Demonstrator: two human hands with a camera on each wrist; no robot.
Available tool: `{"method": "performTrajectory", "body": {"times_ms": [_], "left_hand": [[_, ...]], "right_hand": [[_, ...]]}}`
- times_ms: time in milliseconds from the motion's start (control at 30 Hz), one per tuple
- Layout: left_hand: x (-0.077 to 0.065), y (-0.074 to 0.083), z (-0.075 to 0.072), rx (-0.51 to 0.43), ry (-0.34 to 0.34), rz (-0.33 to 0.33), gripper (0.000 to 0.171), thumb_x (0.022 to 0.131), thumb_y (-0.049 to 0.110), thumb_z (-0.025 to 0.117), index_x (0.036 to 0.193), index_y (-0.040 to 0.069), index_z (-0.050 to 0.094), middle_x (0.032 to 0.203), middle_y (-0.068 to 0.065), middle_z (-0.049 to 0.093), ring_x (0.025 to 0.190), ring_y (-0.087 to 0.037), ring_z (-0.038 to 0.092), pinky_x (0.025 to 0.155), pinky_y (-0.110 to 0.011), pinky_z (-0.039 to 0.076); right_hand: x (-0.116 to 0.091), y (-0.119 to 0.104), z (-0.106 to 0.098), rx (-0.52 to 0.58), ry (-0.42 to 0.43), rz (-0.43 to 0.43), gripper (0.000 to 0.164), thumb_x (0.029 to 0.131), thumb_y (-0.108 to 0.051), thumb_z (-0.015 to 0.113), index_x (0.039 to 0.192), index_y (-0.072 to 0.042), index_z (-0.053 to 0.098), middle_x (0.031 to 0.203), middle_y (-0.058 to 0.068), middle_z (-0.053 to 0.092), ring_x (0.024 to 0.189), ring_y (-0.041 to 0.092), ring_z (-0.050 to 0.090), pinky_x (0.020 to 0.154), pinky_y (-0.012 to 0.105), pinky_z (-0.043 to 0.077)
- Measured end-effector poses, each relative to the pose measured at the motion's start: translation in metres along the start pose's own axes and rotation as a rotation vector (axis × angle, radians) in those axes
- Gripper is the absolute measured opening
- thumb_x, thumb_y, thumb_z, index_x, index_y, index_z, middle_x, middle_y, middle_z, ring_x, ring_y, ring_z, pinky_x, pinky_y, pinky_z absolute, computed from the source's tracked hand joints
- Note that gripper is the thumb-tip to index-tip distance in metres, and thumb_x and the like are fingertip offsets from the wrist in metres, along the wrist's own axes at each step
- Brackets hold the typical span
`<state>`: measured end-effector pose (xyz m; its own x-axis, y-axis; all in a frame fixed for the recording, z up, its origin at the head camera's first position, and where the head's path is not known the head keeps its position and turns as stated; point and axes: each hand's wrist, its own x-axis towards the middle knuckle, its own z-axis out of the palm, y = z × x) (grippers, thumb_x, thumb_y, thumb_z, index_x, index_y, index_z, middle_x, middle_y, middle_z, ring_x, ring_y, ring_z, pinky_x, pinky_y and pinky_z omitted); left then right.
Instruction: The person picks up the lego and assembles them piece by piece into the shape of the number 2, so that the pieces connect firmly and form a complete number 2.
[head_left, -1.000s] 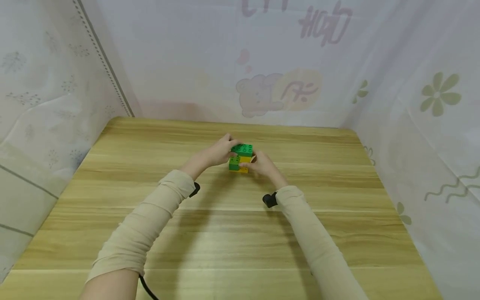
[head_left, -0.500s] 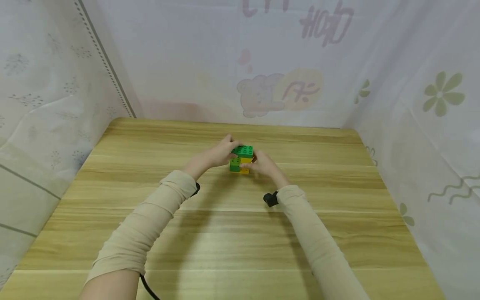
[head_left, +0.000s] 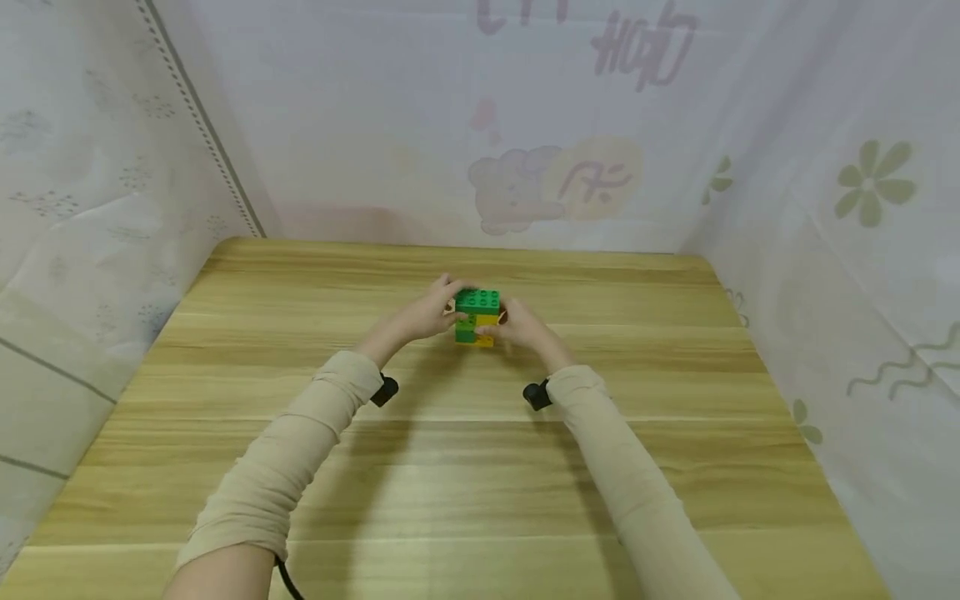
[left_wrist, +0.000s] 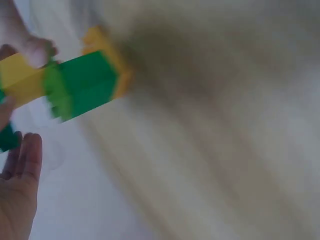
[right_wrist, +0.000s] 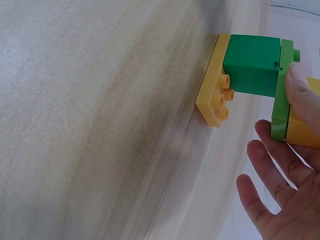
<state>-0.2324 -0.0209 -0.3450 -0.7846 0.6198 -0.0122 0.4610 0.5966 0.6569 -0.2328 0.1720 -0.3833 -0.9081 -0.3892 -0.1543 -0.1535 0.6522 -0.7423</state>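
Note:
A small stack of toy building blocks stands upright on the table. From the bottom it has a yellow studded plate (right_wrist: 212, 90), a green block (right_wrist: 252, 62), a light green plate (right_wrist: 281, 102), a yellow block (left_wrist: 22, 80) and a green eight-stud brick (head_left: 477, 302) on top. My right hand (head_left: 525, 325) holds the stack from the right, thumb across the light green plate and yellow block, other fingers spread out. My left hand (head_left: 429, 314) is spread around the top brick's left end, thumb in front and straight fingers behind, palm apart from it.
The wooden table (head_left: 450, 500) stretches around the stack, with its back edge close behind. Printed white cloth (head_left: 360, 125) hangs at the back and both sides. Black cameras (head_left: 385, 390) sit at the wrists, and a cable (head_left: 287, 579) trails from the left sleeve.
My left hand has drawn slightly left, showing more of the top brick's left end. My right hand keeps its place on the stack. The view has shifted a little.

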Motion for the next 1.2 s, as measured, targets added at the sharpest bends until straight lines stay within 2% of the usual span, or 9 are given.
{"method": "performTrajectory", "body": {"times_ms": [100,200,300,400,567,667,833,1000,1200], "left_hand": [[-0.001,-0.014,0.012,-0.11,0.022,-0.061,0.054,0.088,0.01,0.06,0.135,0.001,0.036,0.126,-0.021,0.043,0.114,-0.035,0.047,0.095,-0.044,0.044],[0.0,-0.025,0.028,-0.196,0.041,-0.11,0.046,0.088,0.012,0.06,0.128,-0.001,0.043,0.125,-0.021,0.047,0.117,-0.035,0.047,0.1,-0.043,0.042],[-0.006,-0.032,0.04,-0.267,0.094,-0.139,0.036,0.088,0.01,0.059,0.121,-0.003,0.049,0.122,-0.022,0.049,0.118,-0.035,0.048,0.101,-0.042,0.042],[-0.01,-0.035,0.047,-0.313,0.16,-0.143,0.033,0.087,0.007,0.059,0.117,-0.005,0.051,0.119,-0.022,0.052,0.116,-0.035,0.05,0.1,-0.039,0.043],[-0.009,-0.03,0.047,-0.376,0.192,-0.141,0.033,0.088,0.006,0.058,0.118,-0.005,0.05,0.117,-0.021,0.051,0.115,-0.032,0.05,0.099,-0.036,0.044],[-0.008,-0.027,0.045,-0.399,0.191,-0.164,0.034,0.089,0.007,0.057,0.12,-0.004,0.048,0.118,-0.02,0.048,0.116,-0.031,0.049,0.099,-0.036,0.043],[-0.009,-0.024,0.045,-0.381,0.175,-0.188,0.034,0.09,0.007,0.055,0.121,-0.005,0.047,0.12,-0.02,0.05,0.119,-0.031,0.048,0.1,-0.036,0.043],[-0.012,-0.022,0.044,-0.369,0.156,-0.198,0.034,0.09,0.007,0.054,0.121,-0.004,0.047,0.12,-0.019,0.051,0.119,-0.03,0.047,0.1,-0.036,0.043],[-0.02,-0.016,0.044,-0.37,0.138,-0.198,0.033,0.09,0.008,0.055,0.12,-0.004,0.048,0.119,-0.018,0.051,0.114,-0.028,0.049,0.098,-0.034,0.045]], "right_hand": [[0.001,0.001,0.001,-0.017,0.014,-0.008,0.038,0.083,-0.024,0.068,0.113,-0.005,0.056,0.101,0.012,0.063,0.085,0.021,0.058,0.073,0.028,0.051],[0.0,0.002,0.002,-0.014,0.022,-0.002,0.037,0.082,-0.024,0.068,0.112,-0.007,0.057,0.101,0.011,0.062,0.086,0.021,0.058,0.074,0.028,0.051],[-0.002,0.002,0.006,0.018,0.009,0.006,0.035,0.082,-0.023,0.068,0.111,-0.007,0.057,0.1,0.01,0.063,0.085,0.021,0.058,0.073,0.028,0.051],[-0.004,0.0,0.007,0.012,0.0,0.008,0.035,0.083,-0.024,0.068,0.112,-0.008,0.056,0.102,0.009,0.062,0.085,0.02,0.058,0.074,0.028,0.05],[-0.004,-0.001,0.004,0.017,0.026,0.018,0.035,0.083,-0.026,0.067,0.112,-0.008,0.056,0.105,0.009,0.061,0.087,0.022,0.056,0.075,0.029,0.049],[-0.002,0.004,0.004,0.088,0.048,0.032,0.037,0.082,-0.028,0.068,0.112,-0.009,0.057,0.108,0.009,0.061,0.089,0.023,0.057,0.076,0.031,0.049],[-0.005,0.013,0.009,0.205,0.079,0.077,0.043,0.081,-0.032,0.069,0.116,-0.01,0.057,0.117,0.01,0.057,0.101,0.027,0.056,0.084,0.038,0.049],[-0.011,0.01,0.01,0.218,0.081,0.12,0.046,0.08,-0.032,0.069,0.118,-0.009,0.056,0.117,0.012,0.058,0.106,0.027,0.054,0.089,0.041,0.047],[-0.024,0.007,0.011,0.236,0.105,0.087,0.049,0.081,-0.028,0.069,0.123,-0.007,0.053,0.121,0.014,0.056,0.108,0.029,0.053,0.093,0.043,0.045]]}}
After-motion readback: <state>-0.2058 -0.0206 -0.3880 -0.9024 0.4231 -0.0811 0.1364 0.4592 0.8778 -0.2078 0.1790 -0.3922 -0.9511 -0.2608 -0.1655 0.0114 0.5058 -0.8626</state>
